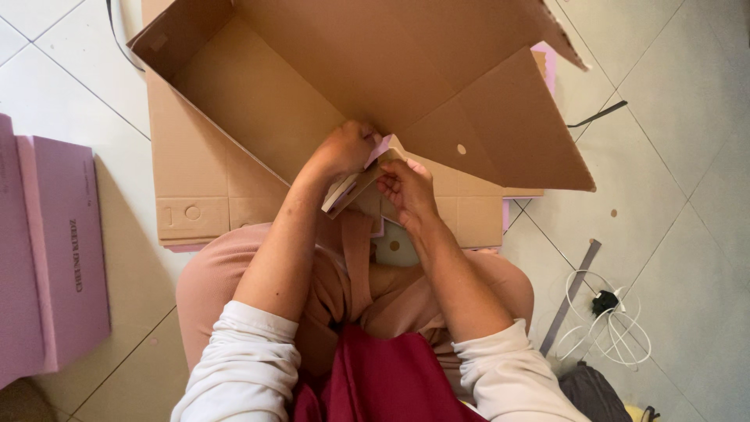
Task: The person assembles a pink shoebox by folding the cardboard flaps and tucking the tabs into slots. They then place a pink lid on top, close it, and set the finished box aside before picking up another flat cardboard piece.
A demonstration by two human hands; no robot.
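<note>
head view: both hands fold cardboard flap (pixel 361 186).

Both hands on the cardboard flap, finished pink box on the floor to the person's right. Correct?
Not quite. Head view: the pink box lies on the floor to the person's left. The rest holds: left hand and right hand both grip the cardboard flap.

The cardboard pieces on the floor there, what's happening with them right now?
A person seated over a white tiled floor works with both bare hands on a large brown cardboard box blank that is partly unfolded. The left hand and right hand together grip a small folded cardboard flap with a pink face at the blank's lower edge. More flat brown cardboard sheets lie underneath. A finished pink box stands at the left, and a coiled white cable lies at the right.
</note>
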